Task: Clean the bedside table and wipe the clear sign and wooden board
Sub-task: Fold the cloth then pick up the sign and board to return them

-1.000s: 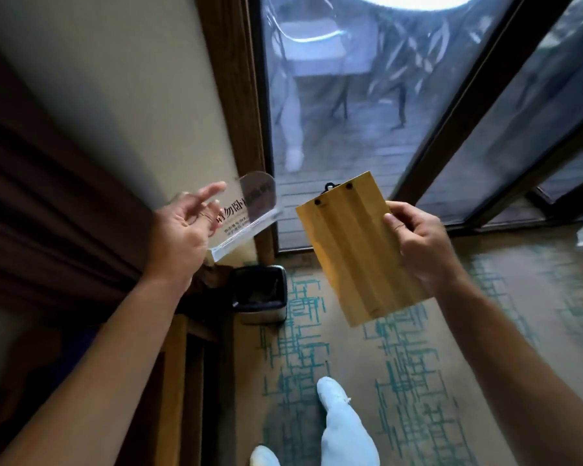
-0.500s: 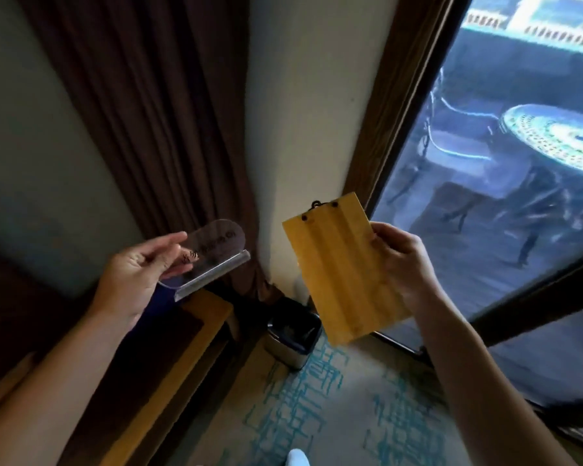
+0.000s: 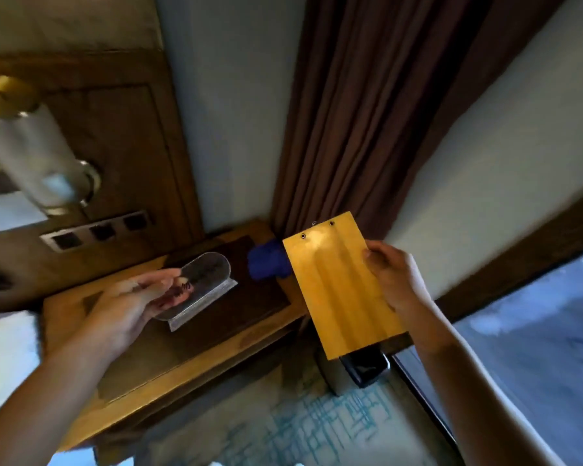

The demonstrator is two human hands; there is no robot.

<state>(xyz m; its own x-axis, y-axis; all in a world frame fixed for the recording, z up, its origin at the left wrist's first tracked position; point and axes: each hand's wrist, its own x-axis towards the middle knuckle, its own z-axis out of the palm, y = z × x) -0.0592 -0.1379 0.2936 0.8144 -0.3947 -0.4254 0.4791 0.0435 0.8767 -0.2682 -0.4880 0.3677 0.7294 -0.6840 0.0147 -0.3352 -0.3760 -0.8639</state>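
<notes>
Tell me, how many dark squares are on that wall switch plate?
3, side by side along the switch plate on the wood panel above the bedside table, rising to the right; blur may hide more at its left end.

Clear sign (image 3: 201, 288): transparent glossy plastic. Wooden board (image 3: 340, 286): smooth yellow wood, satin sheen. Bedside table (image 3: 169, 364): polished wood, dark inset top. Blue cloth (image 3: 266, 264): soft, matt.

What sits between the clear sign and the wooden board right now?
In the head view, a blue cloth lies on the bedside table between the clear sign and the wooden board.
</notes>
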